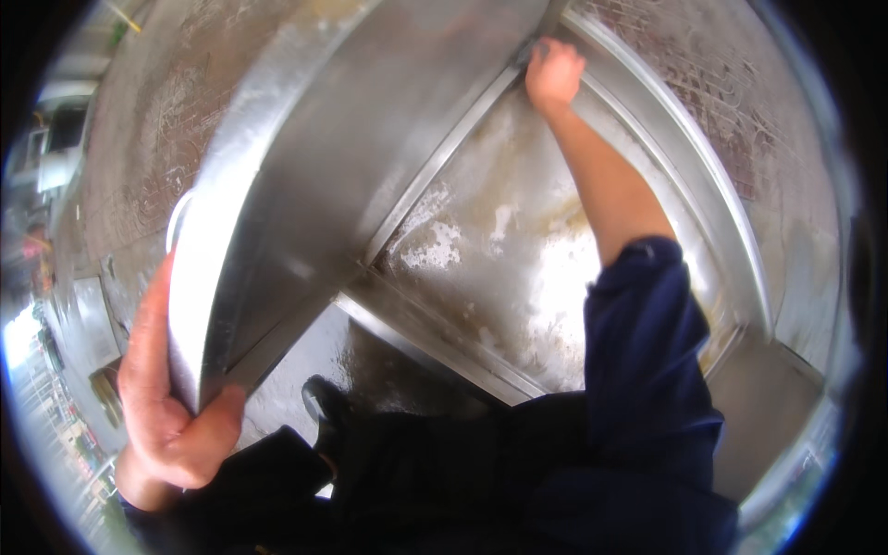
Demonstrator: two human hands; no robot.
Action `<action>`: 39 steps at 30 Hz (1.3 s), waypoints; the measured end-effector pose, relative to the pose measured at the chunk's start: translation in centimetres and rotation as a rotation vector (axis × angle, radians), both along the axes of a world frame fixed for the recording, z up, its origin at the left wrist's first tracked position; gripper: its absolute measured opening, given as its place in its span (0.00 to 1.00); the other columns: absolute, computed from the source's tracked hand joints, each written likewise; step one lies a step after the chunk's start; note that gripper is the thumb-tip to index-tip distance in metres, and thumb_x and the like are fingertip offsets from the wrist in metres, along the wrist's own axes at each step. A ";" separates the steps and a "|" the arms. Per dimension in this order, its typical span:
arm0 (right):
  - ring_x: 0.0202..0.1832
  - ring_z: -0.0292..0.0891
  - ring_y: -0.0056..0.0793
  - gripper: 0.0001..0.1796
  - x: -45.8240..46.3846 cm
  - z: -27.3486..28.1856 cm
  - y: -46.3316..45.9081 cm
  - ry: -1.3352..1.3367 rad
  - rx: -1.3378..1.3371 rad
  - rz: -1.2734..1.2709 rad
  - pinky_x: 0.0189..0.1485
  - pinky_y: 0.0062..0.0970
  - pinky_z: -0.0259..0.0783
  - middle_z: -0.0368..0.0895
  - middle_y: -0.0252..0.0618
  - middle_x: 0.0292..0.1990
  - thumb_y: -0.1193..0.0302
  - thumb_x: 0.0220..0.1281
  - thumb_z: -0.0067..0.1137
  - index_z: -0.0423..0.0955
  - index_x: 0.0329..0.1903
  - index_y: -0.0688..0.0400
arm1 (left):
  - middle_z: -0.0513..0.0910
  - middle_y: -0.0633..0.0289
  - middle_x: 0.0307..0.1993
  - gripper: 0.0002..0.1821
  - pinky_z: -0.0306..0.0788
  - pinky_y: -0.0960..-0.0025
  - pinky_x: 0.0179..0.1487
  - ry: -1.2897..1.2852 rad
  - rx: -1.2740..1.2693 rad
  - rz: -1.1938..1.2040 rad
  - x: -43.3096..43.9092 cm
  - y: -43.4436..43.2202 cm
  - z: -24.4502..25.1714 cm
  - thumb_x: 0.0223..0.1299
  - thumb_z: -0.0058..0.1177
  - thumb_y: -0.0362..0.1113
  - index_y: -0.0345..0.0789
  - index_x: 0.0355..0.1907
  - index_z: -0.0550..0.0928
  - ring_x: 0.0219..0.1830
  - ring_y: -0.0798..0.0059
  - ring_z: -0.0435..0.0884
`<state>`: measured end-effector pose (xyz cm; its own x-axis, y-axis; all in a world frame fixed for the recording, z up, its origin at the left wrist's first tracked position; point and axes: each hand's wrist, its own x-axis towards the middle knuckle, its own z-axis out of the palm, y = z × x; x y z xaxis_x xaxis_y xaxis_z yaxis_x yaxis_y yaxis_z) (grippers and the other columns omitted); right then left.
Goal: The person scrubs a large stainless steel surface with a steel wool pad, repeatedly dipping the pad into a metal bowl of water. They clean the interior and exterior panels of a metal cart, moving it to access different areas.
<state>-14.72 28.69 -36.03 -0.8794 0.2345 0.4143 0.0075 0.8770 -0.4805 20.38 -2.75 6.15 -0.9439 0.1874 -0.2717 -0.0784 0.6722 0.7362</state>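
Note:
My left hand (173, 423) is wrapped around the bright near edge of an upright stainless-steel panel (312, 152), thumb on the inner side and fingers on the outer. At the top, my right hand (555, 69) is curled at the far inner corner of a metal enclosure, where the panel meets a raised rim. A small dark patch shows at its fingers; blur hides whether it is a held object. Beneath my right arm lies the enclosure's metal floor (485, 257), wet-looking, with brownish stains and pale patches. A metal sill (430, 340) borders its near side.
My shoe (322, 399) stands on wet ground just outside the sill. A second raised metal wall (680, 104) curves along the right. Weathered paving (159, 132) lies beyond the panel. At the far left, a blurred person (38, 253) appears in the distance.

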 end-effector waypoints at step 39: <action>0.49 0.74 0.48 0.08 0.9 10.7 10.1 0.346 0.317 0.376 0.55 0.42 0.73 0.84 0.41 0.44 0.70 0.61 0.70 0.84 0.42 0.53 | 0.76 0.44 0.68 0.54 0.60 0.53 0.79 0.067 0.159 0.005 -0.1 0.1 -1.5 0.35 0.47 0.23 0.31 0.79 0.66 0.73 0.49 0.72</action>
